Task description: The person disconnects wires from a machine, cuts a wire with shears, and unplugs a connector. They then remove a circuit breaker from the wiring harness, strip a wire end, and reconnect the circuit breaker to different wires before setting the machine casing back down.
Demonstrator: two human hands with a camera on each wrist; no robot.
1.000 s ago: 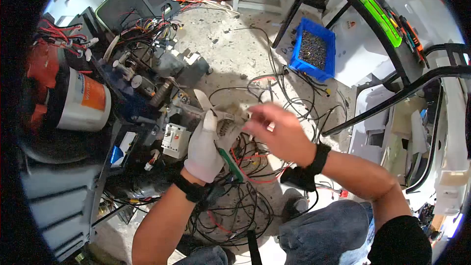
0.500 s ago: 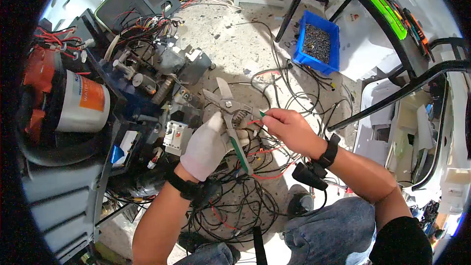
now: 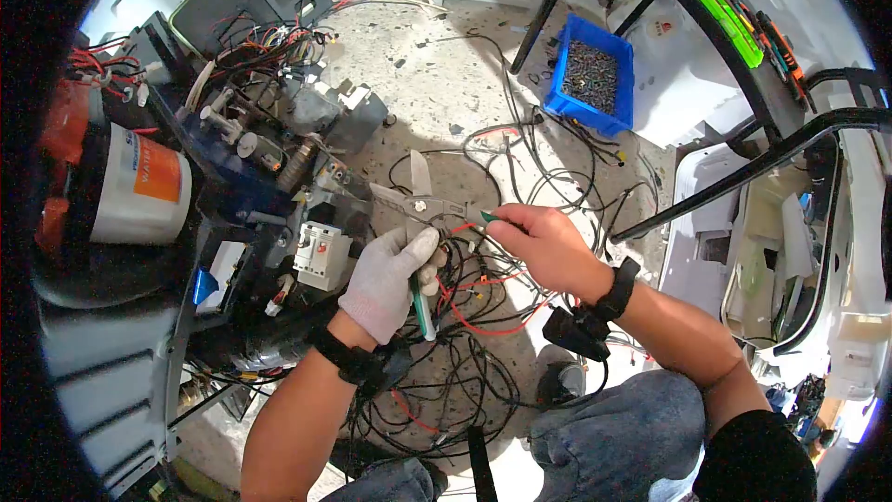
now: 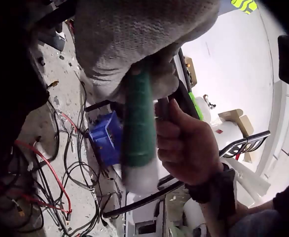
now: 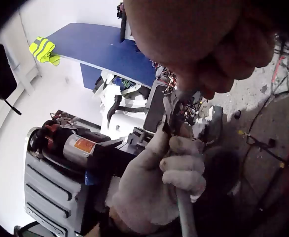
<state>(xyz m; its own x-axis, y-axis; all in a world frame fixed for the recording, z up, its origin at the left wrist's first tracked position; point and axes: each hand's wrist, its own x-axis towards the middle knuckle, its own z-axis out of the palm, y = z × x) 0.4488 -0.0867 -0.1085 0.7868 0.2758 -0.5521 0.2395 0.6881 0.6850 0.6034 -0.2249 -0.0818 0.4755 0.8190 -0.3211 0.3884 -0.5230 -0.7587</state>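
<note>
Pruning shears (image 3: 421,205) with green handles are held between my two hands, their blades spread apart. My left hand (image 3: 379,284), in a whitish glove, grips one handle, thumb lying along it; the green handle (image 4: 138,121) sticks out below the glove in the left wrist view. My bare right hand (image 3: 550,246) grips the end of the other handle, with a green bit showing at its fingertips. In the right wrist view the gloved hand (image 5: 152,185) is beneath the bare hand (image 5: 198,44), which partly hides the shears.
Tangled black and red cables (image 3: 455,381) lie on the floor below. Left stand a white breaker block (image 3: 321,256), machine parts and a canister (image 3: 144,191) with an orange label. A blue bin (image 3: 624,84) of small pieces stands beyond, near a black tubular frame (image 3: 743,191).
My right hand, blurred and loose-fingered beside the shears a second ago, has taken hold of a handle. My left hand has since turned the other handle more upright in view.
</note>
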